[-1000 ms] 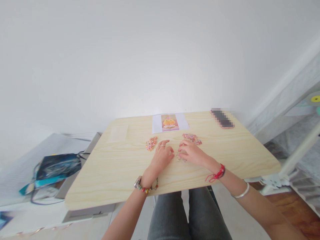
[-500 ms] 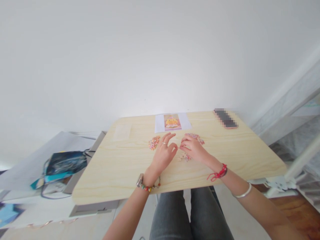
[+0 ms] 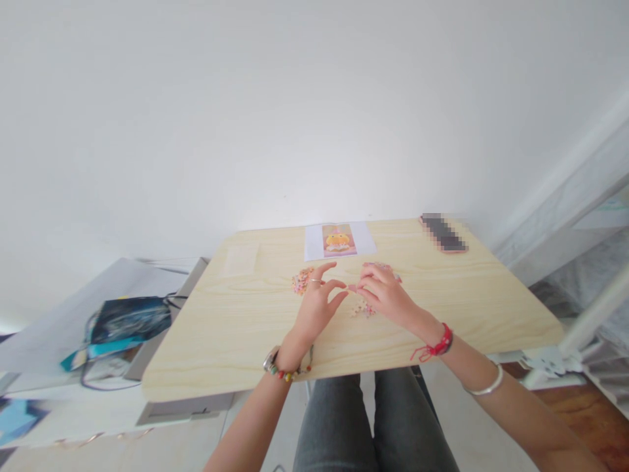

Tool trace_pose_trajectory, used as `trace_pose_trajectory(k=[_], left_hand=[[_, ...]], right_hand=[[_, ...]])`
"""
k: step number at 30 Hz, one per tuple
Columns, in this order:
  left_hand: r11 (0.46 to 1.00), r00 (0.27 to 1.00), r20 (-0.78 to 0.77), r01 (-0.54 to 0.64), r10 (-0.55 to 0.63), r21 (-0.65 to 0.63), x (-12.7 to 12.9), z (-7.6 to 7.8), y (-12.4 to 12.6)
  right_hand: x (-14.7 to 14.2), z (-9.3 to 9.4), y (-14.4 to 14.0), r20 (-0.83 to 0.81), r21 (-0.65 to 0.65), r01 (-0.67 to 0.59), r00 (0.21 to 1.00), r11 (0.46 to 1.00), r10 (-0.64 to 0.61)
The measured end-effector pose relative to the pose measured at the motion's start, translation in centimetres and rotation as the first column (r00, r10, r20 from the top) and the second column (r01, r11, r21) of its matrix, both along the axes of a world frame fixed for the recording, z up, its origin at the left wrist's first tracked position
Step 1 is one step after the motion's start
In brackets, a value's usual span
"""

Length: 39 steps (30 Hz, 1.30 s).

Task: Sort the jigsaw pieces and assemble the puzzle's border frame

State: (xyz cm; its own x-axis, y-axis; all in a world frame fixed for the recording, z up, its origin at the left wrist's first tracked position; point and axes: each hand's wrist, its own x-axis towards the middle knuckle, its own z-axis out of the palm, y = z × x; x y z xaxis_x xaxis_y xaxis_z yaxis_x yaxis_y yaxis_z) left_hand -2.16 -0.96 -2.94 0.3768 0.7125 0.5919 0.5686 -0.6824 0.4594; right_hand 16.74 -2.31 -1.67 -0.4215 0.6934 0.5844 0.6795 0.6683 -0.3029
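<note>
In my right hand (image 3: 386, 292) a small pink puzzle piece (image 3: 352, 288) sticks out between the pinched thumb and fingertips. My left hand (image 3: 317, 305) is open just left of that piece, thumb and forefinger spread apart with nothing visible between them. Behind my left fingers lies a pile of orange and pink puzzle pieces (image 3: 300, 282). Another pink pile (image 3: 396, 278) is partly covered by my right hand. Below the hands, several pale pieces (image 3: 362, 309) are scattered on the wooden table (image 3: 221, 328).
A sheet of paper with a printed yellow character (image 3: 339, 240) lies at the table's back. A blurred-out phone (image 3: 445, 235) rests at the back right, and a clear flat sheet (image 3: 240, 260) at the back left. Beyond the left edge sits a dark blue bag (image 3: 130, 320).
My left thumb and forefinger have parted and drawn back slightly to the left. My right hand has shifted a little right, and the pink piece now shows at its fingertips.
</note>
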Motion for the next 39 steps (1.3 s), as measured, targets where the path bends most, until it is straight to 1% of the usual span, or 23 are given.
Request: trace_pose_trajectory(k=[4,11,16,21,29,35,39], left_hand=[[1.000,1.000,-0.008,0.016,-0.016,-0.010,0.1,0.2,-0.1],[0.999,0.999,-0.031,0.009,-0.010,-0.031,0.3,0.4,0.0],[1.000,0.999,-0.050,0.010,-0.012,-0.026,0.3,0.5,0.2],[1.000,0.998,-0.058,0.009,-0.009,-0.004,0.4,0.5,0.3],[1.000,0.998,-0.061,0.012,-0.011,0.006,0.4,0.5,0.5],[1.000,0.997,-0.079,-0.020,0.021,0.016,-0.1,0.7,0.5],[1.000,0.996,-0.085,-0.023,0.023,0.005,-0.1,0.5,0.6]], right_hand=[[0.2,0.0,0.1,0.021,0.009,0.001,1.000,1.000,-0.001],[0.4,-0.2,0.1,0.022,0.020,0.012,1.000,1.000,-0.012],[0.5,-0.4,0.2,0.021,0.051,0.006,1.000,0.999,-0.007],[0.5,-0.1,0.2,0.016,0.088,0.007,1.000,0.996,-0.008],[0.6,0.2,0.2,0.035,0.084,0.003,0.999,0.996,-0.006],[0.0,0.7,0.4,0.099,0.067,0.000,0.995,0.998,-0.006],[0.1,0.5,0.5,0.091,0.056,0.002,0.996,0.998,-0.007]])
